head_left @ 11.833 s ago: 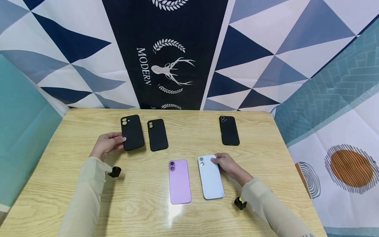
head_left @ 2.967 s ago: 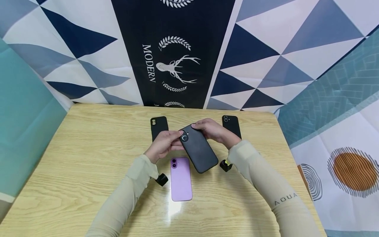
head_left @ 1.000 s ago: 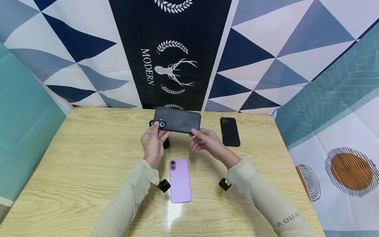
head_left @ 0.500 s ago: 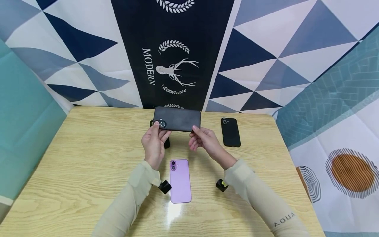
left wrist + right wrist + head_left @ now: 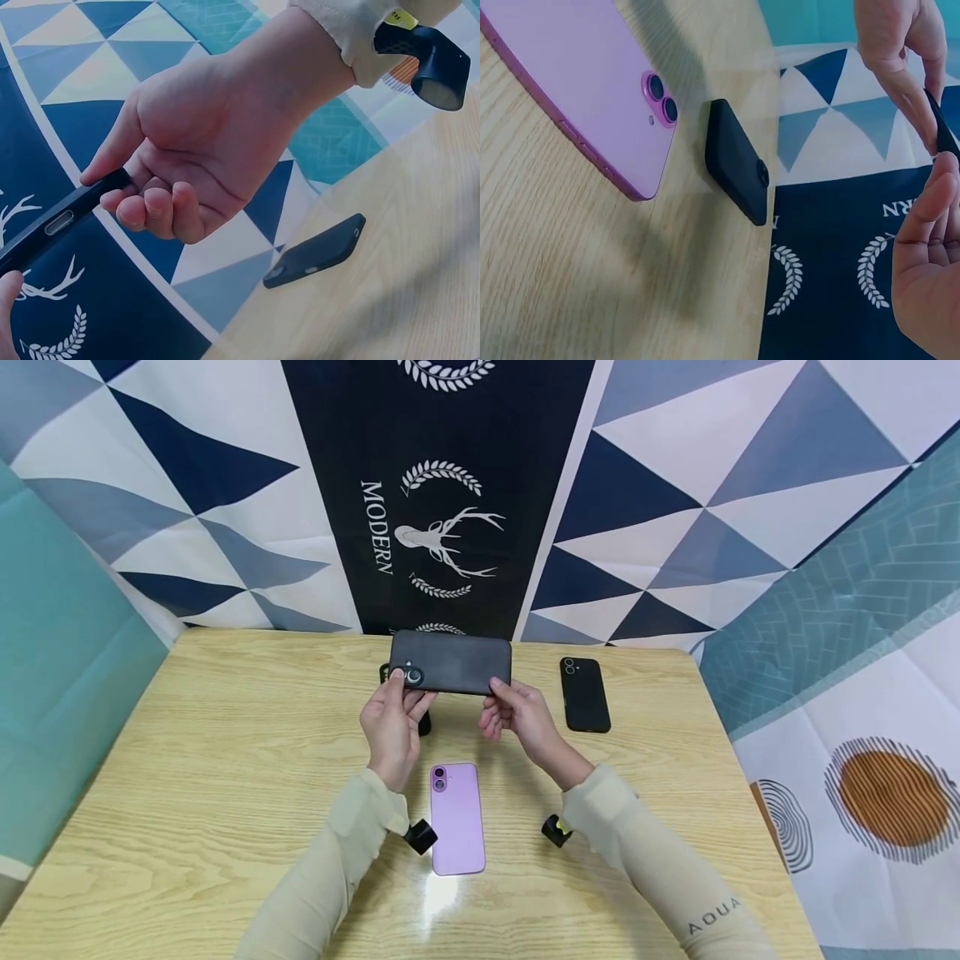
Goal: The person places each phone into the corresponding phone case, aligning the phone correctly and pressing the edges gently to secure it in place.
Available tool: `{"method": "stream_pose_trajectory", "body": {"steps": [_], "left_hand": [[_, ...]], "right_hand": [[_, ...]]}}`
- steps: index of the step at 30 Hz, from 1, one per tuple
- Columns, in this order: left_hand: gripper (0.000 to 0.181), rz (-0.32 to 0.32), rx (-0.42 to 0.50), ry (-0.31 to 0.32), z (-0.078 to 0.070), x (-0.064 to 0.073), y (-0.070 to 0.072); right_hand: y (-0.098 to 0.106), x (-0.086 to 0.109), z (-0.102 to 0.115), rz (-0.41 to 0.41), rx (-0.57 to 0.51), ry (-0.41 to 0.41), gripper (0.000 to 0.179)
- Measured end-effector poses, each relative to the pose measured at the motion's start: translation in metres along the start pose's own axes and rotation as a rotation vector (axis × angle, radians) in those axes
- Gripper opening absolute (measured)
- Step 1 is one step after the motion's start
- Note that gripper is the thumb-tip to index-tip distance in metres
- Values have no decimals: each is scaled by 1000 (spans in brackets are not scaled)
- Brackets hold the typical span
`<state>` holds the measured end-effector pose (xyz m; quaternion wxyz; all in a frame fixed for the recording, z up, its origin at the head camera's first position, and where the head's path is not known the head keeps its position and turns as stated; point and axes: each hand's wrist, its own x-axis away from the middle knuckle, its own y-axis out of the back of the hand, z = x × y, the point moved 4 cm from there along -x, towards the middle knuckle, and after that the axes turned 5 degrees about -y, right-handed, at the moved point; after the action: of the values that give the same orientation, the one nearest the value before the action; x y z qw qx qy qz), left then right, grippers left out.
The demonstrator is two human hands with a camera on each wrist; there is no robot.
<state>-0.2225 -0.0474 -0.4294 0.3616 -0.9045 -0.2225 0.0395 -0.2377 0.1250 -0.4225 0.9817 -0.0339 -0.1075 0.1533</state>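
Both hands hold a phone in a black case (image 5: 459, 662) sideways above the far part of the table, its camera side toward the head view. My left hand (image 5: 392, 722) pinches the camera end, thumb on the back. At the other end my right hand (image 5: 529, 720) pinches the lower corner between thumb and fingers. The left wrist view shows the case's bottom edge (image 5: 60, 222) with its port opening and the right thumb on the corner. A second black phone case (image 5: 425, 724) lies on the table, mostly hidden behind the left hand.
On the wooden table (image 5: 247, 760), a purple phone (image 5: 457, 827) lies back up between the forearms. A black phone-shaped piece with lens circles (image 5: 585, 695) lies at the back right. A patterned cloth (image 5: 442, 527) rises behind the table's far edge.
Earlier the left hand held an empty black case and the right a white phone. Later both hands hold one black-cased phone, since turned sideways and raised. Over the last half second, barely any movement.
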Motion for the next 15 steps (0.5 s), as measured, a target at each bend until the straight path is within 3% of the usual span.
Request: {"method": "stream_pose_trajectory", "body": {"steps": [5,10,15], "left_hand": [[22,-2,6,-2,0,0,2],[24,4,-8,-5,-2,0,4],[27,13,-22,15,-1,1,4]], "right_hand": [[0,0,1,36,-28,-7,32],[-1,0,3,78,19,-30,33],[-1,-1,5,78,7,-29,30]]}}
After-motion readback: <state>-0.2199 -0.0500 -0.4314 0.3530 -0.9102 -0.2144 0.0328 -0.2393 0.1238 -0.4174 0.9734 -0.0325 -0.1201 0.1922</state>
